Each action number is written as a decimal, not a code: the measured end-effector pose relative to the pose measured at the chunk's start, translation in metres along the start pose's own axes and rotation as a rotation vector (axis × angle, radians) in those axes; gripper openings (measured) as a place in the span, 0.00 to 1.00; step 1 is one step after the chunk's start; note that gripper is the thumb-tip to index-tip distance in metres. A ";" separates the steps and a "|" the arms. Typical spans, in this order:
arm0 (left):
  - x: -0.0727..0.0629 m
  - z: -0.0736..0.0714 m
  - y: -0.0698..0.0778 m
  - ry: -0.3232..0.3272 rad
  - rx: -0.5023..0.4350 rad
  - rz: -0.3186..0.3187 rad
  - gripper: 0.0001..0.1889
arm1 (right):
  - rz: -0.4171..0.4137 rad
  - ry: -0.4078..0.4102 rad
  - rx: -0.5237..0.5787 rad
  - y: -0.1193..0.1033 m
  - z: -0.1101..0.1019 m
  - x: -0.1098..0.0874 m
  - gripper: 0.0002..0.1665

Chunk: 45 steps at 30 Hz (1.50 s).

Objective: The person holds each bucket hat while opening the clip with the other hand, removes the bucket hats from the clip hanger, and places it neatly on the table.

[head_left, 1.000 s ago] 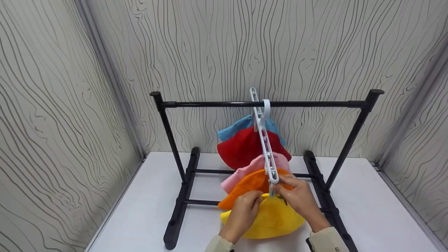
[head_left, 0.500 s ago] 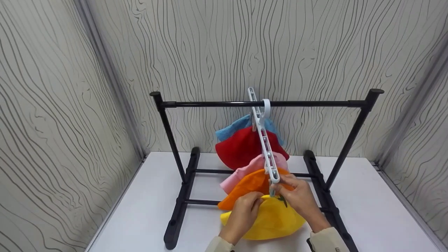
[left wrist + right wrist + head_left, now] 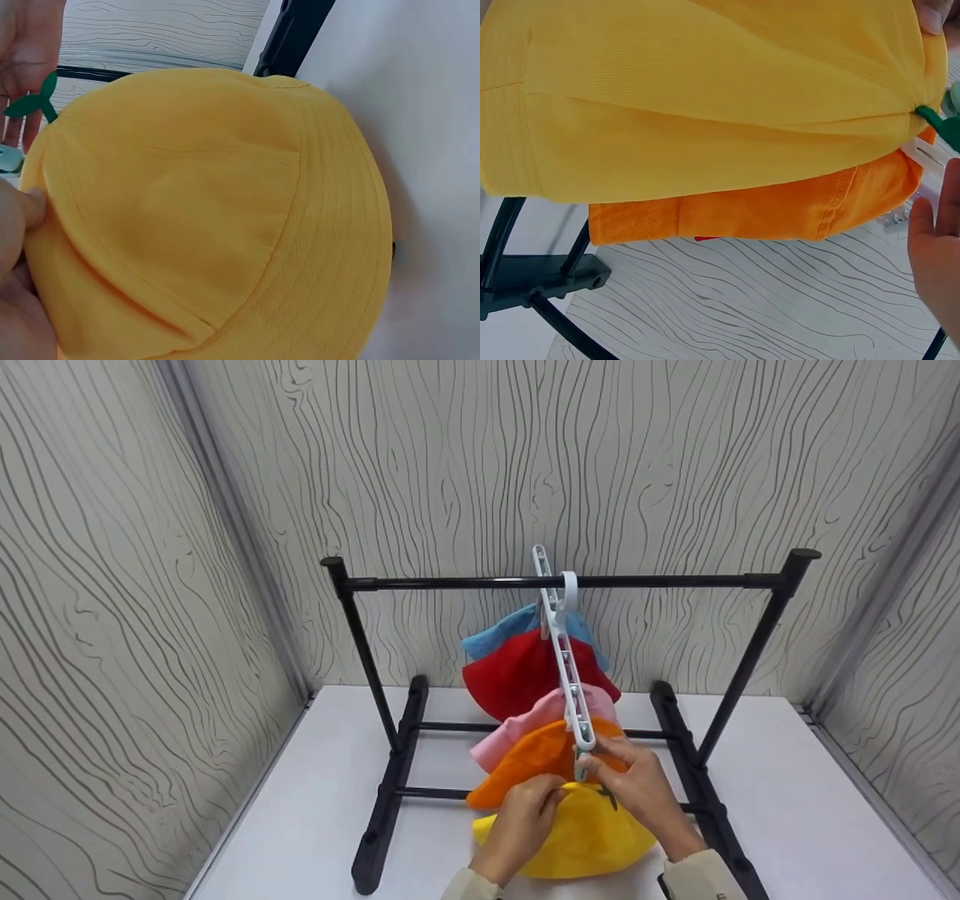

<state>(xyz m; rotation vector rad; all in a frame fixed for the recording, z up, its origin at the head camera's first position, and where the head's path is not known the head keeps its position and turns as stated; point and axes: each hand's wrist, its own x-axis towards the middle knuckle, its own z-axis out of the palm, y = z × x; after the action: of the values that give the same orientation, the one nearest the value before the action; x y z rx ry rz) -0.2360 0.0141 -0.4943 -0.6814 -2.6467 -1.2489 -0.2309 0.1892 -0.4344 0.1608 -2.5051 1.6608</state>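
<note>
My left hand (image 3: 521,821) pinches the crown of a yellow bucket hat (image 3: 592,840), which hangs brim down in front. A green leaf-shaped sprout (image 3: 34,103) stands on the hat's top. My right hand (image 3: 641,791) pinches a pale green clip (image 3: 580,766) at the near end of a white clip hanger (image 3: 568,664). The hat's top sits right below the clip's tip. Behind it, an orange hat (image 3: 525,769), a pink hat (image 3: 525,727), a red hat (image 3: 510,675) and a blue hat (image 3: 502,634) hang along the hanger.
The hanger's hook (image 3: 571,591) sits over the top bar (image 3: 465,583) of a black rack, whose feet (image 3: 384,825) rest on a white table (image 3: 289,810). Wood-patterned panels (image 3: 450,457) enclose the back and sides.
The yellow hat has dropped slightly, so its top is now just below the clip's tip instead of overlapping it. The hanger's far end has swung a little left. Both hands have barely moved.
</note>
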 end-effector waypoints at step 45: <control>-0.008 -0.011 -0.006 -0.046 0.038 0.076 0.10 | 0.018 -0.019 0.043 0.007 -0.012 -0.006 0.29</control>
<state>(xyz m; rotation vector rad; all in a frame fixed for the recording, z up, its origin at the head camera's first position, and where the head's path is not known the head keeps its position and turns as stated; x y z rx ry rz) -0.2325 -0.0004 -0.4942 -0.8062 -2.6464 -1.1740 -0.2254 0.2029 -0.4374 0.1601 -2.4925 1.7295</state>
